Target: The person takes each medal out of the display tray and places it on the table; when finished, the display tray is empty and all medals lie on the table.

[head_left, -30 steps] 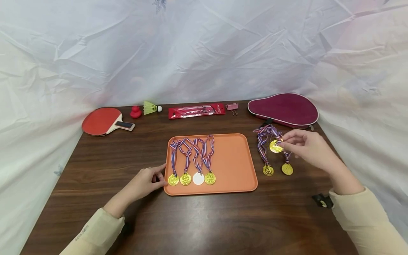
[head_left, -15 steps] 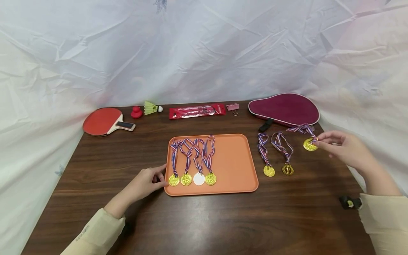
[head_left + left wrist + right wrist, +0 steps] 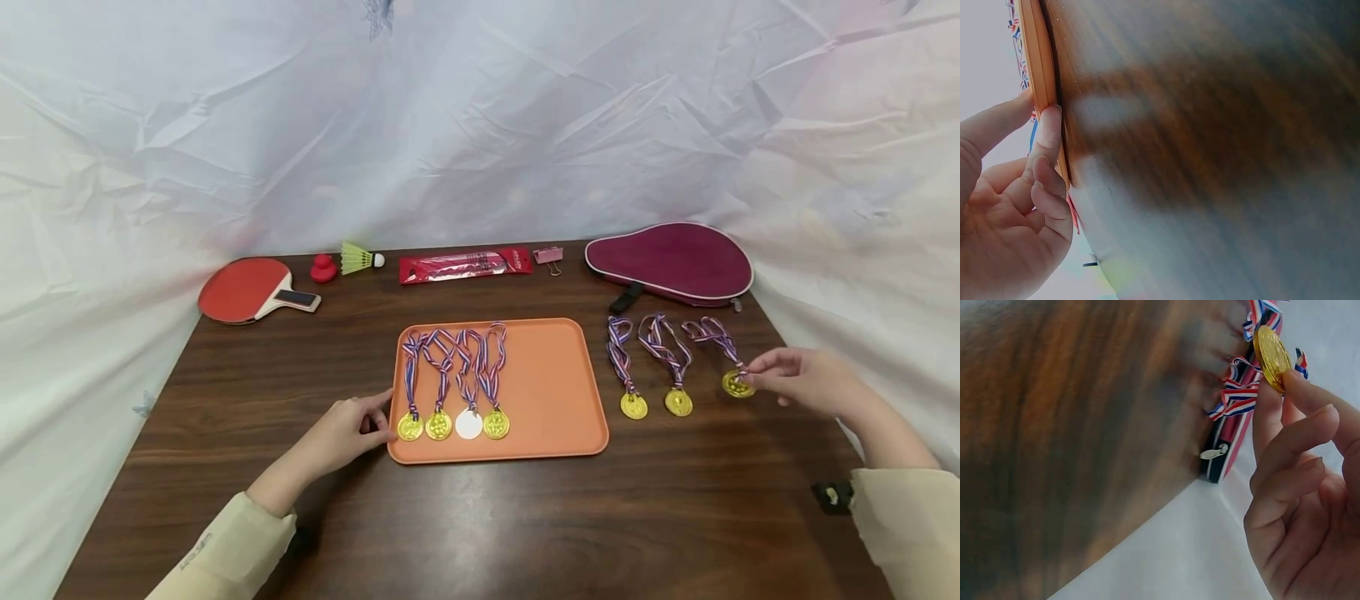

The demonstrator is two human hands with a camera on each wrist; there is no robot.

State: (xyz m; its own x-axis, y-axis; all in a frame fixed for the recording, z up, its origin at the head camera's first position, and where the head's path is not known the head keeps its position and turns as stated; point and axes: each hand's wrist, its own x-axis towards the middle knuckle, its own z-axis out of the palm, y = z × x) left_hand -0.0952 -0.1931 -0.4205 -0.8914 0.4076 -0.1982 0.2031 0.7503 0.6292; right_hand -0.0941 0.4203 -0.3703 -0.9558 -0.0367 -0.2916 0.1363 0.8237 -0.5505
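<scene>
Between thumb and finger, my right hand (image 3: 806, 379) pinches the edge of a gold medal (image 3: 738, 383), whose striped ribbon trails toward the back. The right wrist view shows this medal (image 3: 1270, 357) tilted up at the fingertips. Two more gold medals, one at the left (image 3: 633, 406) and one in the middle (image 3: 678, 402), lie beside it with ribbons stretched back. My left hand (image 3: 348, 433) grips the left rim of an orange tray (image 3: 555, 392); in the left wrist view its fingertips meet the tray's edge (image 3: 1041, 56). On the tray, several medals (image 3: 497, 423) lie in a row, one showing white.
Along the back lie a red table tennis paddle (image 3: 243, 290), a red rubber duck (image 3: 324, 268), a yellow shuttlecock (image 3: 362, 259), a red packet (image 3: 465, 266), a pink binder clip (image 3: 548, 257) and a maroon paddle case (image 3: 671, 260). A pale cloth (image 3: 480, 125) hangs behind the table.
My right hand has carried the medal rightward from above the other two, then lowered it toward the table with its ribbon laid back. My left hand stays at the tray.
</scene>
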